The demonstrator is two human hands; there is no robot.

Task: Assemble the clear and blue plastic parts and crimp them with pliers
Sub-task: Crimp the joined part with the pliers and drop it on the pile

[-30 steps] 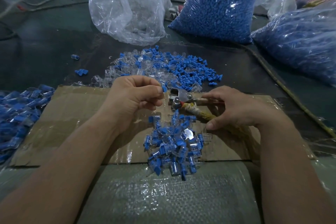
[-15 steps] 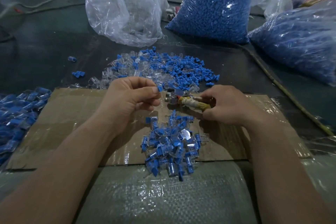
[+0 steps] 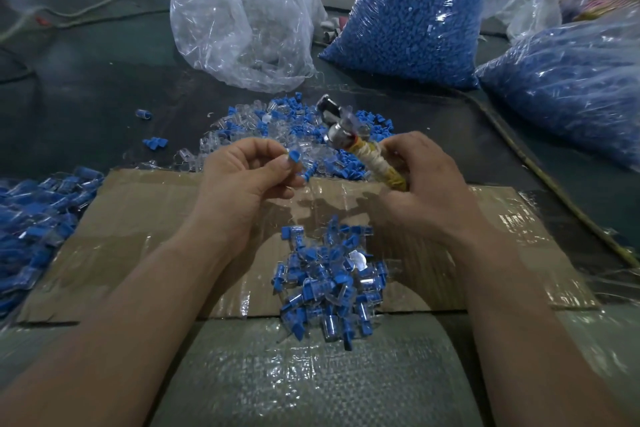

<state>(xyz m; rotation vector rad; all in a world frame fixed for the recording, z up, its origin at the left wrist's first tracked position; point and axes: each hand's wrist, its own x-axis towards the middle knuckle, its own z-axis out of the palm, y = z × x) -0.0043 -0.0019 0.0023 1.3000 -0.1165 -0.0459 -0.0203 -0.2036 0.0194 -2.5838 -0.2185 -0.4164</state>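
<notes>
The left hand [image 3: 249, 177] pinches a blue plastic part [image 3: 294, 157] above the cardboard [image 3: 138, 218]; the right hand [image 3: 426, 184] grips the pliers [image 3: 349, 140], head tilted up.

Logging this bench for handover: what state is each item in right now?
left hand: pinches a blue part.
right hand: grips the pliers by the wrapped handles.
pliers: off the table, head pointing away.
assembled pile: heaped on the cardboard.
loose parts: scattered, unjoined.
clear bag: slack, little inside.
blue bag: full.
</notes>
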